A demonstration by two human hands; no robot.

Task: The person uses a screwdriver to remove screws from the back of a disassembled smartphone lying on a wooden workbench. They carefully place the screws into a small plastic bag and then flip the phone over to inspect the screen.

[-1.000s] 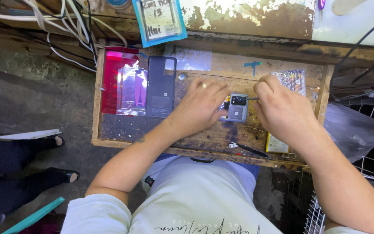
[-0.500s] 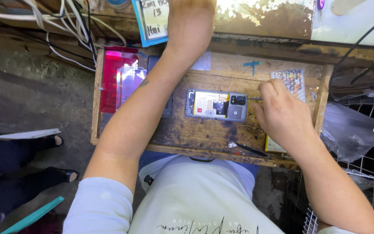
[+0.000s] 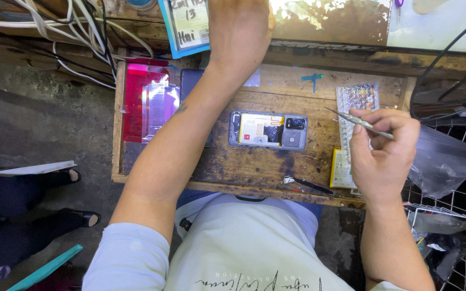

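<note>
From the head cam we saw the opened phone (image 3: 268,130) lying flat in the middle of the wooden board (image 3: 297,170), back cover off and its insides showing, with neither hand touching it. Our right hand (image 3: 381,153) hung just right of it, fingers pinched around metal tweezers (image 3: 360,123) that pointed up and left. Our left hand (image 3: 239,29) was stretched way past the phone to the shelf by a blue-framed card (image 3: 185,26); couldn't tell if it gripped anything. A red sheet (image 3: 141,99) sat on the board's left.
</note>
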